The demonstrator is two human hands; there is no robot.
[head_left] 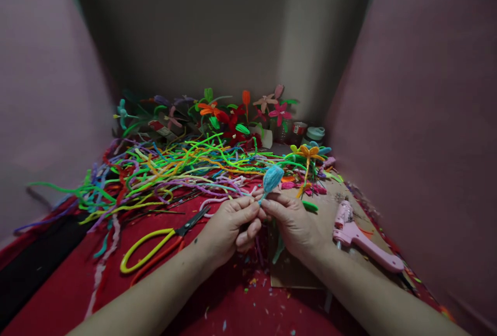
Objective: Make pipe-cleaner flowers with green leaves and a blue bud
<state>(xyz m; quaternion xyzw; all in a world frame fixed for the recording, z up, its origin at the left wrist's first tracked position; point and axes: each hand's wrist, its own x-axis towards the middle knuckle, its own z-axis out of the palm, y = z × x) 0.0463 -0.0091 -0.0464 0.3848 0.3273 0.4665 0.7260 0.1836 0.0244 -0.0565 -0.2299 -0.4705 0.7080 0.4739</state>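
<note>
A blue pipe-cleaner bud [273, 178] stands upright above my fingertips, in the middle of the head view. My left hand [233, 227] pinches the thin stem just below the bud, its thumb and index finger pressed together. From the other side my right hand [293, 222] closes its thumb and fingers on the same stem, touching the left fingertips. The stem's lower part is mostly hidden by the fingers. A teal strip [278, 249] hangs below my right hand.
Yellow-and-red handled scissors [149, 248] lie left of my hands. A pink glue gun [365, 245] rests on cardboard [297, 274] at right. Loose colourful pipe cleaners [186, 162] spread behind, with finished flowers [279, 112] against the wall. Scraps dot the red cloth [217, 305].
</note>
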